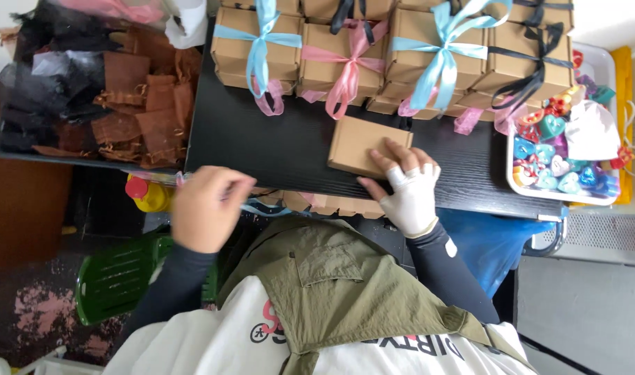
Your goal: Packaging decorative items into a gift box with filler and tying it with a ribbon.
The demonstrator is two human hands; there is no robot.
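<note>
A plain brown cardboard box point(359, 142) lies on the black table point(262, 139) near its front edge. My right hand point(409, 186), in a white fingerless glove, rests its fingers on the box's near right corner. My left hand point(208, 207) hovers at the table's front edge, fingers curled around a thin pale blue ribbon point(262, 207) that trails to the right. Several more flat brown boxes point(331, 204) sit just below the table edge.
Rows of brown boxes tied with blue point(258, 42), pink point(349, 66) and black point(533, 69) ribbons line the table's far side. A white tray of colourful heart shapes point(554, 156) stands at right. A bin of brown and black pouches point(123, 104) is at left. A yellow bottle point(149, 196) stands below.
</note>
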